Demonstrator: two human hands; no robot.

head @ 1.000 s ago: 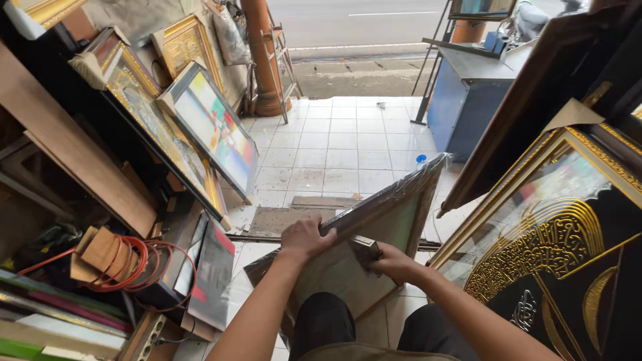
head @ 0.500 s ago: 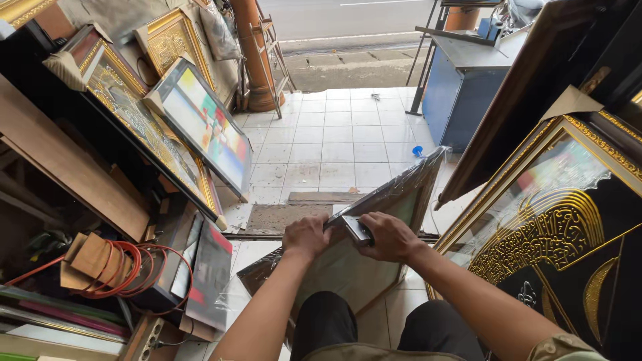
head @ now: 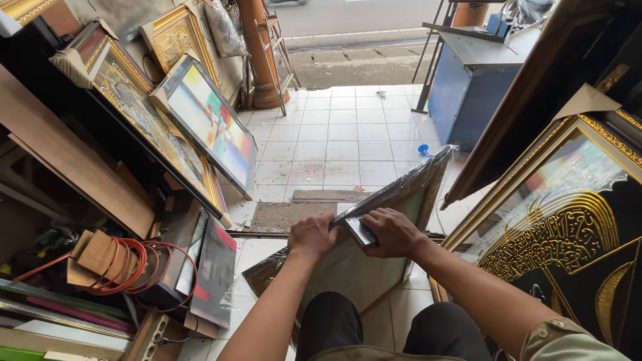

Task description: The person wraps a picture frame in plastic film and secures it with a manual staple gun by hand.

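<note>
Far to the left of the hands, a coil of orange cable (head: pixel 124 264) lies on flat bits of cardboard, and a long wooden board (head: pixel 73 160) leans above it. Closer in, but still left of the hands, a colourful picture (head: pixel 210 124) leans against a gold-framed picture (head: pixel 134 107); they seem stacked on a slant so they stay put and do not fall. The left hand (head: pixel 311 237) sits on the top edge of a wrapped frame (head: pixel 374 230). Its fingers are curled over that edge and pressed down on it, most likely to keep the frame from wobbling. The frame stands tilted on the floor right in front of the person's knees, under both hands, and shiny clear plastic covers it. One corner of it points up and away from the hands. Just beside the left hand, almost touching it, the right hand (head: pixel 394 230) is closed around a small dark tool (head: pixel 361 232). It holds the tool flat against the same top edge of the frame. I cannot tell what kind of tool it is. Past the hands, the white tiled floor (head: pixel 334 144) runs out to the street, and a blue cabinet (head: pixel 461 90) stands well beyond the right hand. To the right of the right arm, a big black and gold picture (head: pixel 562 227) leans close by.
</note>
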